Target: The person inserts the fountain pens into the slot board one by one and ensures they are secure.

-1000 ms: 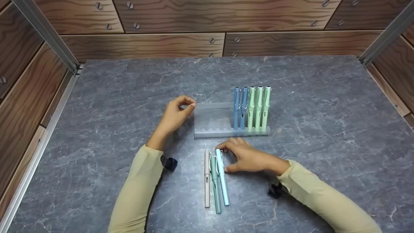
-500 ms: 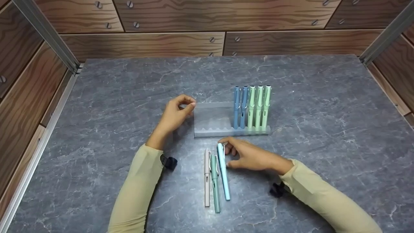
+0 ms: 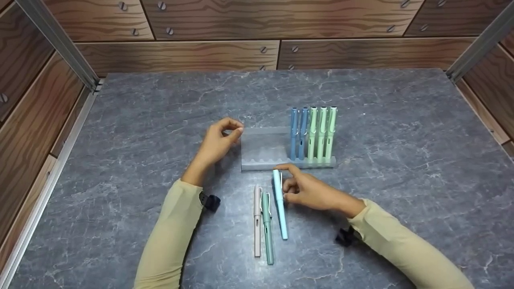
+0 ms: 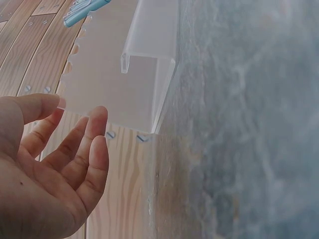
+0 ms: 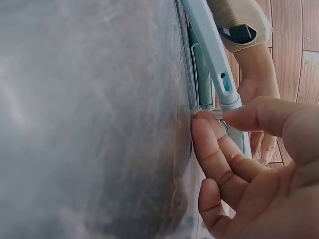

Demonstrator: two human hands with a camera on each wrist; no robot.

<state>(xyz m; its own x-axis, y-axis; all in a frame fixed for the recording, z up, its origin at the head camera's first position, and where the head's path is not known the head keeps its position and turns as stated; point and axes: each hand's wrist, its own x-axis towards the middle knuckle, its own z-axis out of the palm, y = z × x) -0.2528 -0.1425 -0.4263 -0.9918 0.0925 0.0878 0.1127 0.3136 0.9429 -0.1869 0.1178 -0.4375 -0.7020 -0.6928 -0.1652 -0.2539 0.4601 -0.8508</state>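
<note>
A clear plastic pen stand (image 3: 263,165) stands mid-table. My left hand (image 3: 219,140) pinches its upper left corner between thumb and index finger; the left wrist view shows the other fingers loosely bent beside the panel (image 4: 109,64). In front of the stand, my right hand (image 3: 311,188) holds a light blue pen (image 3: 280,208) near its capped end, the clip facing right. The thumb presses that pen's barrel (image 5: 212,55) in the right wrist view. Left of it a grey pen (image 3: 257,226) and a dark green pen (image 3: 268,230) lie side by side on the table.
Two blue pens (image 3: 297,134) and several light green pens (image 3: 321,134) fill the stand's right-hand slots. Bare notches run along its left part. Wood-patterned walls (image 3: 217,20) and metal posts (image 3: 60,44) enclose the grey marbled tabletop (image 3: 401,160).
The light blue pen has come off the table beside the green pen and moved forward toward the stand with my right hand. My left hand has stayed at the stand's corner.
</note>
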